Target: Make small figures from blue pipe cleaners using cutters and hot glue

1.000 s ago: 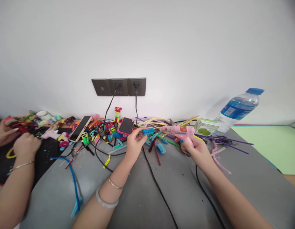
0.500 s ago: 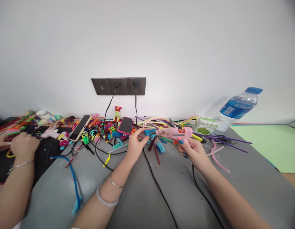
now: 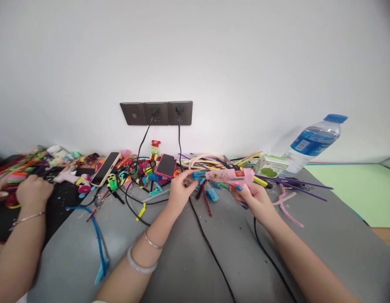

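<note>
My right hand (image 3: 253, 198) is wrapped round the handle of a pink hot glue gun (image 3: 228, 175), its nozzle pointing left. Between the thumb and fingers of my left hand (image 3: 181, 189) is a small blue pipe cleaner piece (image 3: 199, 174), right at the nozzle; whether the two touch is hard to tell. Just below the gun lie another light-blue pipe cleaner bundle (image 3: 212, 194) and a dark red pipe cleaner (image 3: 207, 203). A black cord (image 3: 272, 264) hangs below my right hand.
Phones (image 3: 106, 168) (image 3: 166, 166), pipe cleaner figures (image 3: 155, 150) and loose pipe cleaners crowd the back. A green-and-white box (image 3: 270, 166) and a tilted water bottle (image 3: 313, 143) stand right. Cords run from the wall sockets (image 3: 156, 113). At left are a co-worker's hands (image 3: 33, 191).
My hands stay nearly still, with the blue piece shifted very slightly at the nozzle. The co-worker's hands at the left have moved a little, and a dark red thing shows between them.
</note>
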Demonstrator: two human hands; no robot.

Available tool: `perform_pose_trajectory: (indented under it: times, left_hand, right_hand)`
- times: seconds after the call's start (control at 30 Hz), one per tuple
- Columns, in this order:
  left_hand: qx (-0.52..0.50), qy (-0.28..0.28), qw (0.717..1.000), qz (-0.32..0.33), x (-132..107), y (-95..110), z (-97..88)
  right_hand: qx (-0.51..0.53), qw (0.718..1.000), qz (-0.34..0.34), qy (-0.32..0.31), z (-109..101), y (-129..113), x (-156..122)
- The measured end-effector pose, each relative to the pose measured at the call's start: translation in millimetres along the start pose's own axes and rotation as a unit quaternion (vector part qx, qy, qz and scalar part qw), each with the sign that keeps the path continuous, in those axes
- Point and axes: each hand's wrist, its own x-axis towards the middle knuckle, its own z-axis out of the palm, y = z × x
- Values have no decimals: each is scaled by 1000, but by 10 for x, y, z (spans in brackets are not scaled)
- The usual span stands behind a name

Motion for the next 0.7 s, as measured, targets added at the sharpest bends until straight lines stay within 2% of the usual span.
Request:
perform_pose_trajectory:
  times: [0.4,0.7]
  left_hand:
    - [10,14,1000,6,0,8,-19]
    - [3,17,1000,6,-5,-14,-23]
  right_hand:
    - [-33,999,12,36,-17,24,-2]
    - [-83,995,-4,53,-15,-16,-7]
